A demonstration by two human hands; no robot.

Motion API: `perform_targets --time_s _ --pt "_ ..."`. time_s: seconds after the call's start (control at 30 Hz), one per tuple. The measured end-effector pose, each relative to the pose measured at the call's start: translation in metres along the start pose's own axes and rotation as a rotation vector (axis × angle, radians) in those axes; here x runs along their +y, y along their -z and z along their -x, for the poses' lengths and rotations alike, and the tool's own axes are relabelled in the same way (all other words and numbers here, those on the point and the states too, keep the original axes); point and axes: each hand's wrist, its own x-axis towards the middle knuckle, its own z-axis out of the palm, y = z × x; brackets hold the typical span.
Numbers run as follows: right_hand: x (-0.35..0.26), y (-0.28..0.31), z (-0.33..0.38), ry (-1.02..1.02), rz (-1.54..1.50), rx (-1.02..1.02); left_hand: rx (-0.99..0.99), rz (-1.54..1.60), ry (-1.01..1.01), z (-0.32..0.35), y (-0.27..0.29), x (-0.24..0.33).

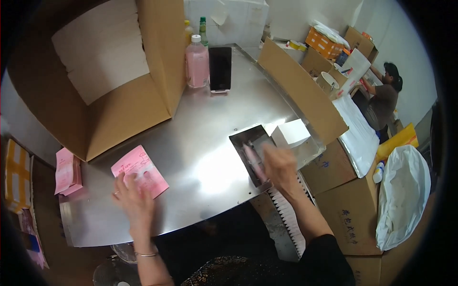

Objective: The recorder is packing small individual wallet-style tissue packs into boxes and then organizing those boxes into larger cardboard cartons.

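Note:
A pink printed packet lies flat near the table's left front. My left hand rests on its lower edge with fingers spread. Over to the right, a dark rectangular recess is set into the metal tabletop. A slim pink piece, blurred, stands tilted in it. My right hand is beside that piece, its fingers curled in and partly smeared; what they hold, if anything, is hidden. Just beyond this hand is a white block-shaped stack.
A large open cardboard box fills the back left. Pink packets are stacked at the left edge. A pink bottle and a propped phone stand at the back. Cartons line the right; a co-worker is farther off.

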Motion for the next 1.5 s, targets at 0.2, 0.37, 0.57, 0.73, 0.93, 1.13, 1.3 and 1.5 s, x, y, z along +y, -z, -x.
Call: perform_targets --time_s 0.2,0.37,0.57,0.73,0.93,1.13,1.3,1.5 --pt "0.064 0.008 -0.022 -0.025 0.554 0.600 -0.243 -0.235 -0.092 0.001 0.011 -0.012" --pt "0.062 0.016 -0.025 -0.080 0.427 0.544 -0.265 0.144 -0.135 -0.005 0.032 0.040" --pt "0.052 0.009 -0.017 0.110 0.312 0.710 -0.539 0.525 -0.499 0.030 -0.043 0.107" --pt "-0.074 -0.044 0.057 0.913 0.051 0.328 -0.357 0.456 -0.388 0.026 -0.042 0.098" --pt "-0.091 -0.041 -0.009 0.437 0.056 -0.145 -0.389 0.197 -0.282 0.022 -0.046 0.127" --pt "-0.041 -0.002 -0.001 0.400 0.135 0.494 -0.400 0.026 -0.378 0.025 -0.035 0.098" --pt "0.053 0.007 -0.015 -0.037 0.527 0.652 -0.491 0.025 -0.257 0.023 -0.032 0.123" --pt "0.072 0.011 -0.016 -0.087 0.321 0.559 -0.315 0.019 -0.417 0.014 -0.034 0.114"
